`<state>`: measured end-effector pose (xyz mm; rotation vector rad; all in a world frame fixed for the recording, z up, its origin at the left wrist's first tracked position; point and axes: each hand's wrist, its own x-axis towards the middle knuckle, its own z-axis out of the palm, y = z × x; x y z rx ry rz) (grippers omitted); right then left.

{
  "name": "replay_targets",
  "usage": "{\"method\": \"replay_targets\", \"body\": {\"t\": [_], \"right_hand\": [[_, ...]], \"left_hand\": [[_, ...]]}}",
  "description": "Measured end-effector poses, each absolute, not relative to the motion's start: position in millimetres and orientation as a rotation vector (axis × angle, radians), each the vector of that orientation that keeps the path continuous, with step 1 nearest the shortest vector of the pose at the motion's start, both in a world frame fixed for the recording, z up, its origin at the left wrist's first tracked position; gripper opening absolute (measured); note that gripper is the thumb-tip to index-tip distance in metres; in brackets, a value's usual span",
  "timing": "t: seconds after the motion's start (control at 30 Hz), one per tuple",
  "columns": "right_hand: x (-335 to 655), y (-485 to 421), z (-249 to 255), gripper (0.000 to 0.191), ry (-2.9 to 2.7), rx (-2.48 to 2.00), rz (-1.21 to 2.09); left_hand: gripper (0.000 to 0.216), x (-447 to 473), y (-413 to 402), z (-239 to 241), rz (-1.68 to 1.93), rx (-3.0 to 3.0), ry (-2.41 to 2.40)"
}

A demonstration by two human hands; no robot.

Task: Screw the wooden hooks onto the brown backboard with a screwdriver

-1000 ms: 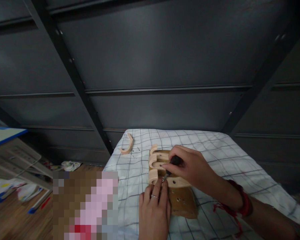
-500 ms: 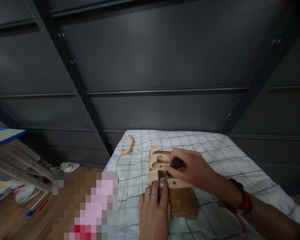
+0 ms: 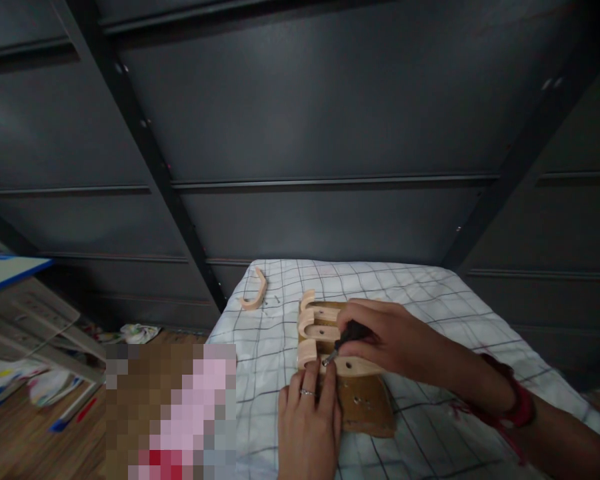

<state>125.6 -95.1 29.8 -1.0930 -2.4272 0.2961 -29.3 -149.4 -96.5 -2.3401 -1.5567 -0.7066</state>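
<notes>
From afar, in the head view, my right hand (image 3: 387, 333) pinches a screwdriver (image 3: 353, 332) against the nearest wooden hook (image 3: 361, 367) on a brown board (image 3: 370, 419), left hand (image 3: 307, 417) spread over the hook. Fastening seems underway; steady turning looks needed next.

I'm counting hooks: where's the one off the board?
In the head view, that wooden hook lies on the checked cloth toward its far left corner, left of the brown board, beside small screw-like pieces.
</notes>
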Motion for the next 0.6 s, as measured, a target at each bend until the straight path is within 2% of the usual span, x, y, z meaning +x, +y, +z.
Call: {"method": "replay_targets", "body": {"t": [0.13,0.23,0.3,0.37,0.5,0.6], "right_hand": [[114.5,-91.9,15.8,0.015,-2.214,-1.308,0.08],[115.9,-96.1,28.8,0.004,-2.371,-1.097,0.329],[121.7,-99.9,42.1,0.015,-2.553,-0.853,0.528],[127.6,-101.3,49.8,0.013,-2.677,-0.756,0.602],[129.0,-94.6,37.0,0.004,-2.57,-1.001,0.286],[123.6,-89.5,22.3,0.009,-2.39,-1.243,0.06]], "left_hand": [[0.047,-29.3,-149.5,-96.5,-0.719,-2.327,-1.544],[0.047,-30.3,-149.6,-97.7,-0.713,-2.328,-1.533],[0.047,-30.9,-149.8,-98.3,-0.705,-2.327,-1.534],[0.046,-31.0,-150.0,-98.2,-0.704,-2.324,-1.533],[0.046,-29.9,-150.1,-96.5,-0.727,-2.324,-1.534],[0.048,-29.4,-149.9,-96.0,-0.738,-2.325,-1.536]]}}
